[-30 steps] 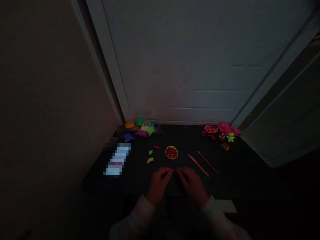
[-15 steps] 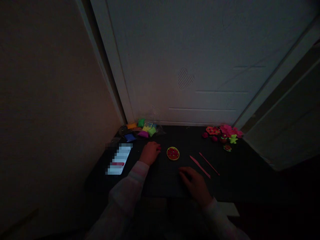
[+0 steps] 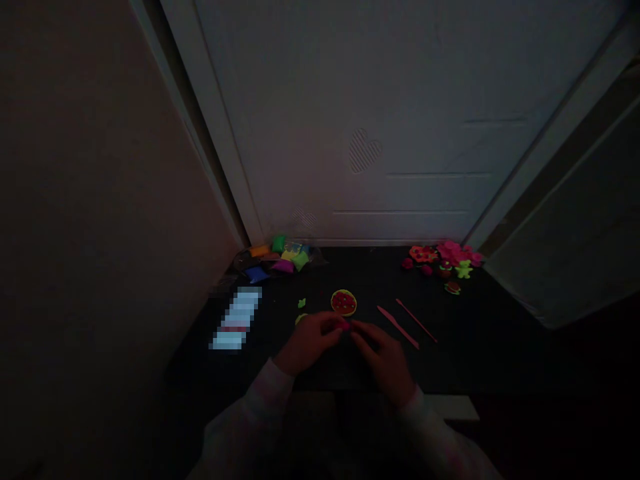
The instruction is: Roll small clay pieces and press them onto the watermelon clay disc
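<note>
Just in front of a clay pizza [image 3: 343, 303], red on top with a yellow rim, my two hands meet. Between the fingertips of my left hand [image 3: 307, 341] is a small pinkish-red lump of clay [image 3: 345, 325]. My right hand [image 3: 385, 355] has its fingers closed against the lump's other side. A yellow piece [image 3: 301, 319] shows partly behind my left hand, and a small green piece [image 3: 301, 303] lies beyond it. To the right of the pizza are a pink plastic knife [image 3: 399, 327] and a thin pink modelling stick [image 3: 417, 320].
Colored clay packets [image 3: 283, 265] in clear plastic lie at the back left of the dark table [image 3: 330, 373]. A lit phone [image 3: 237, 319] rests at the left. Small clay figures, among them a yellow-green bear [image 3: 463, 269] and pink flowers [image 3: 453, 252], sit back right. A white door stands behind.
My left hand has come nearer and to the right with the reddish lump, and my right hand has risen to meet it. The green and yellow pieces now show.
</note>
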Available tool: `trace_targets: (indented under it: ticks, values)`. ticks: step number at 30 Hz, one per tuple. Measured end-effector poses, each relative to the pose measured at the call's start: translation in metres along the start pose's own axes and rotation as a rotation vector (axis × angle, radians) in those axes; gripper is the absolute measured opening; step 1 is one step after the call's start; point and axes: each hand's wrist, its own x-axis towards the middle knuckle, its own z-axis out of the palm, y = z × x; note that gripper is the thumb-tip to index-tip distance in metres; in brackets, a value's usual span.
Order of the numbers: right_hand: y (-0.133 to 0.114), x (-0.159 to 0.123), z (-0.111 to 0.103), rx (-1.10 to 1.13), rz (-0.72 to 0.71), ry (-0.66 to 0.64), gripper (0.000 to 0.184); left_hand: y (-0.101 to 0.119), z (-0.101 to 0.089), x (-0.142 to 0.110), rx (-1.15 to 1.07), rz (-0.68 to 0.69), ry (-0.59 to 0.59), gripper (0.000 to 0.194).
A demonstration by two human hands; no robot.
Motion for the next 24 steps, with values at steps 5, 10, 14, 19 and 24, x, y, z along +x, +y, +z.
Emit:
trace_targets:
  ticks: [5,10,14,19,24]
  values:
    - [0.001,-0.003,0.003,0.027,0.008,-0.021,0.023,0.007,0.007,-0.007,-0.048,-0.045,0.002,0.019]
    - [0.006,-0.005,0.004,0.033,0.036,-0.019,0.02,0.006,0.009,-0.009,0.073,-0.076,0.001,0.019]
    - [0.006,-0.005,0.005,0.026,0.057,-0.009,0.016,0.001,0.01,-0.01,0.099,-0.068,-0.017,0.02]
    - [0.002,-0.006,0.006,0.046,0.082,0.001,0.013,0.006,0.012,-0.012,0.129,-0.079,-0.015,0.017]
    - [0.005,-0.006,0.002,0.129,0.151,0.069,0.018,0.01,0.014,-0.012,0.164,-0.072,0.021,0.015]
